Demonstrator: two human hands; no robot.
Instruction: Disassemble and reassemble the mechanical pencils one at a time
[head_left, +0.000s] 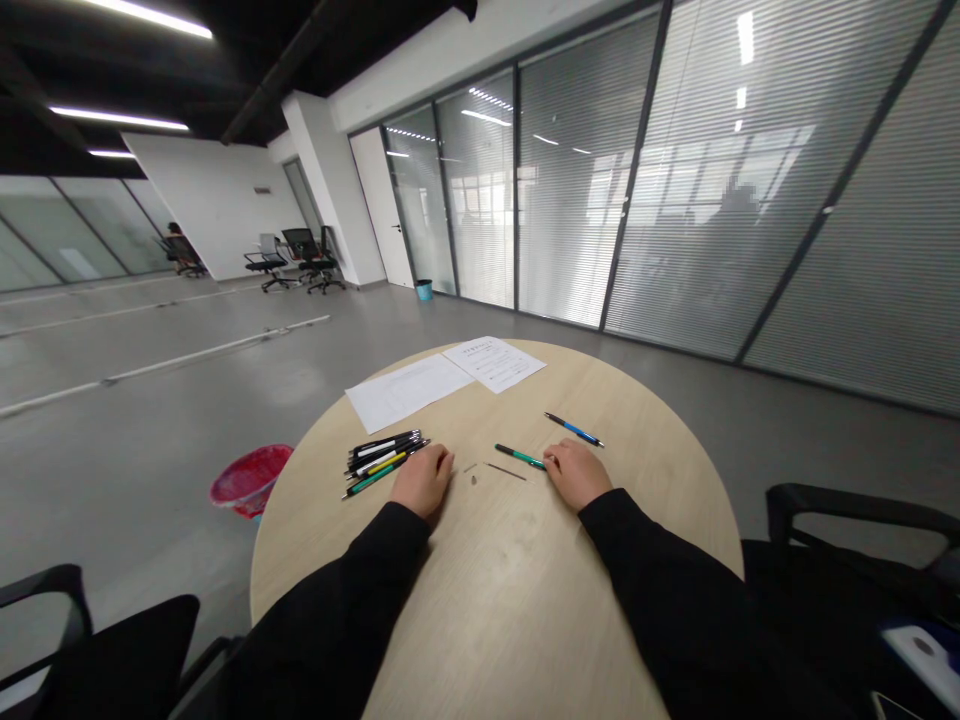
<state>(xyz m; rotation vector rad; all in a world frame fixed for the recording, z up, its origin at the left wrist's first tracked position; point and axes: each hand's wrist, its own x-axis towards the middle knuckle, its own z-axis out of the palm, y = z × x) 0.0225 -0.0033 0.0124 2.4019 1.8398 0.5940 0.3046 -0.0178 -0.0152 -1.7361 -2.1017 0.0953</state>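
Observation:
My left hand (424, 480) rests on the round table (517, 600) with its fingers curled in, beside a pile of pens (384, 455) with black, white, yellow and green barrels. My right hand (577, 473) also lies curled on the table. The end of a green and black pen (521, 457) meets its fingertips; the pen lies flat. Between my hands are a thin dark refill (506, 471), a tiny spring-like piece (470, 467) and a small cone-shaped tip (473, 480). A blue and black pen (574, 429) lies beyond my right hand.
Two paper sheets, one mostly blank (409, 390) and one printed (495, 363), lie at the table's far side. A red bin (251, 480) stands on the floor at left. Black chairs flank the table, with a right armrest (862, 505) close by. Glass partitions (570, 180) run behind.

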